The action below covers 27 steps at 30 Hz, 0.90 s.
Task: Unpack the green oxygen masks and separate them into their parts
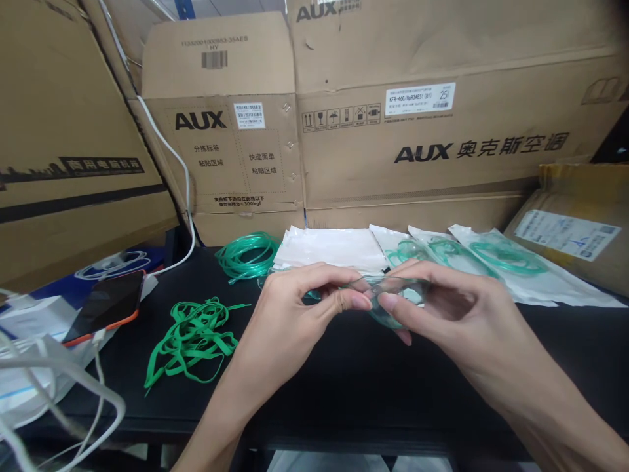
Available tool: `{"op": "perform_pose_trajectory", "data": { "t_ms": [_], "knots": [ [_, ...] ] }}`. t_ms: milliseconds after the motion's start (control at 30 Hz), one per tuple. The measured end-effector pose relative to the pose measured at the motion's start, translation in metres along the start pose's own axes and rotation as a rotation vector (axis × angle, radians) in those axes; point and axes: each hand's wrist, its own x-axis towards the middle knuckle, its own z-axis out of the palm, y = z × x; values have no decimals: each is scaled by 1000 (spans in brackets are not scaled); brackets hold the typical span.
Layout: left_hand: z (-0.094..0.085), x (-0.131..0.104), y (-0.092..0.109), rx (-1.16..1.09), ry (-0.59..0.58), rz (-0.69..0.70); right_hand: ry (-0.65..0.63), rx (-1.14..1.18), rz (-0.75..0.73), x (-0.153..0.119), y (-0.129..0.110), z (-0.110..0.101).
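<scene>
Both hands meet over the black table, around a clear, green-tinted plastic oxygen mask. My left hand pinches its near left edge between thumb and fingers. On the other side, my right hand grips the mask, its thumb pressed close to the left thumb. Fingers cover much of the mask, and whatever small part lies between the thumbs is too hidden to make out. Left of the hands lies a loose heap of flat green elastic straps. A coil of green tubing rests behind my left hand.
Behind the hands lies a white pouch stack; clear-fronted packs with coiled green tubing lie to the right. A phone, white charger and cables crowd the left. Cardboard boxes wall off the back; another box stands right.
</scene>
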Motion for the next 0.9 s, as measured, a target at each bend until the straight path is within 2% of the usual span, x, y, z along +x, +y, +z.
{"op": "perform_pose_trajectory", "data": {
  "t_ms": [267, 500, 767, 900],
  "knots": [
    [1, -2, 2, -52, -25, -40, -167, 82, 21, 4, -2, -12],
    [2, -3, 4, -34, -54, -38, -260, 214, 40, 4, 4, -17],
    [-1, -2, -1, 26, -162, -57, -246, 151, 108, 4, 4, -11],
    [-1, 0, -2, -26, -130, -68, -197, 269, 114, 4, 4, -3]
  ]
}}
